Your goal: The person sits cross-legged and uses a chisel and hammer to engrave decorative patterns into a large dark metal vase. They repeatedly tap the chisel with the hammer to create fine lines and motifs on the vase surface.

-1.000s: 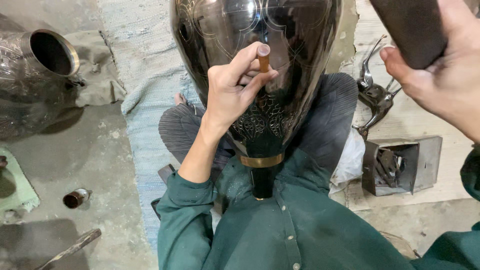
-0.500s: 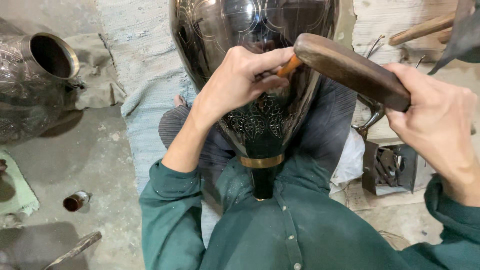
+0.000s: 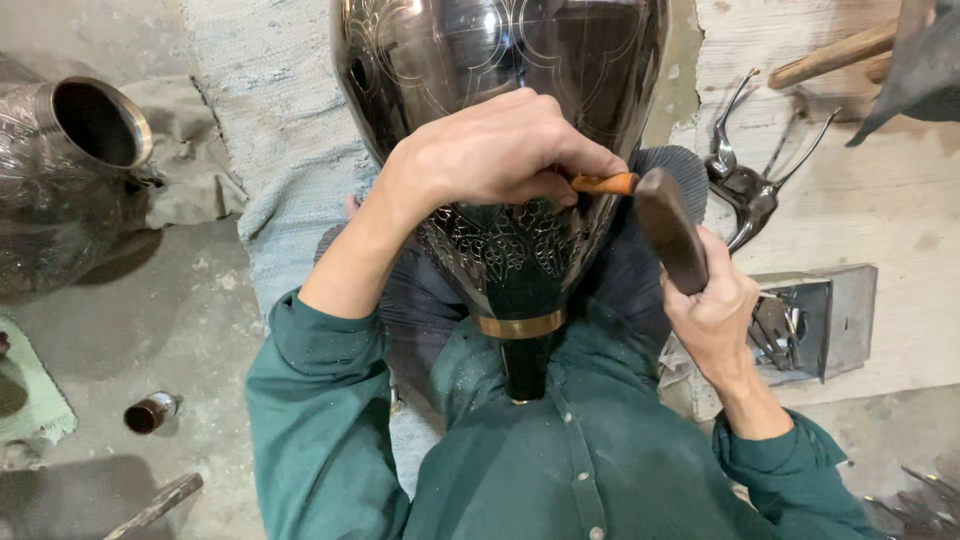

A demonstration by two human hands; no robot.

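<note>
The left hand (image 3: 500,150) pinches a short orange-handled chisel (image 3: 604,184) in its grip, tip set against the dark engraved metal vase (image 3: 500,60) that lies neck-down in the seated person's lap. The right hand (image 3: 715,310) is wrapped around a dark wooden mallet (image 3: 670,228), whose head meets the chisel's butt. This looks like the striking step of engraving the vase wall; the next tap seems to call for a steady chisel angle, lest the line skid across the polished surface.

Engraved metal pot (image 3: 70,170) lying at left on grey cloth (image 3: 185,170) — small brown bottle (image 3: 150,412) on floor below. Metal calipers (image 3: 745,180) at right — open metal box (image 3: 810,325) beneath.
</note>
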